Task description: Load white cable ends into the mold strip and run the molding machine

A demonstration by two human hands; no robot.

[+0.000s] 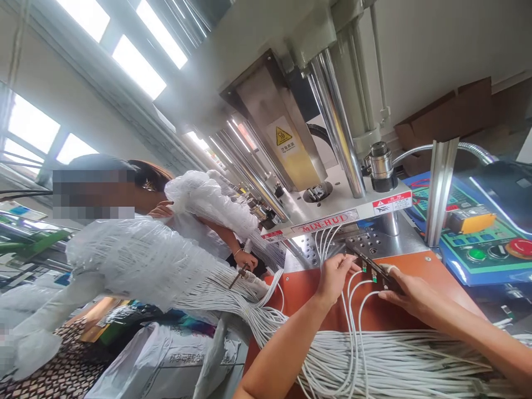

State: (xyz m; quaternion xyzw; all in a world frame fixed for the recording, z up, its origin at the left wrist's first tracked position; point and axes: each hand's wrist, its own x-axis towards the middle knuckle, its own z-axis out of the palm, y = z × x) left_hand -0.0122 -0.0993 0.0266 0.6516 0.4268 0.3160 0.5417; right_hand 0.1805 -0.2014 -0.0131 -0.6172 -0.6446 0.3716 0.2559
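A dark metal mold plate lies tilted at the front of the press, over the orange-brown table surface. My right hand is closed around its near right end. My left hand is at its left side, fingers pinched together; what lies between them is too small to make out. Several white cables with green-and-metal connectors run from the plate and curve down between my hands. More white cables go in under the press head. A large bundle of white cables lies across the table below my forearms.
The press stands just beyond my hands, with metal columns. A control panel with buttons is at the right. Plastic-wrapped cable bundles hang at the left, where a person sits. A white sack lies below.
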